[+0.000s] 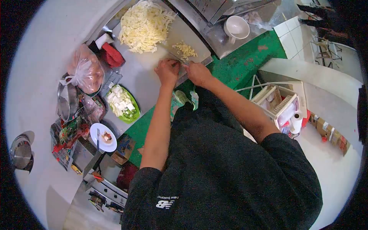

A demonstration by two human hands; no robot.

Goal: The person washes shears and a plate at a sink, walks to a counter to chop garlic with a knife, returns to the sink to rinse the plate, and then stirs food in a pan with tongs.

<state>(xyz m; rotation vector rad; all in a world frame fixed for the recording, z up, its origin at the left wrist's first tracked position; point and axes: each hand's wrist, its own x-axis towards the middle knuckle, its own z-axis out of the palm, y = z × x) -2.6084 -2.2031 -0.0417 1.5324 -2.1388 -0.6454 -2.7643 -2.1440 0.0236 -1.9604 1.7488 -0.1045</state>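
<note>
At the near edge of the metal counter, my right hand is wrapped round the handle of a knife, whose thin blade points away and to the left. Beside the blade, my left hand has its fingers curled down on the work surface; whatever lies under them is hidden. Just beyond the knife is a small heap of chopped pale yellow pieces. A large mound of shredded pale vegetable, like cabbage, lies farther back to the left.
Left of my hands stand a green tray of white and green pieces, a tied plastic bag, a red cloth and a white plate. A white cup is at the back right, a plastic rack at the right.
</note>
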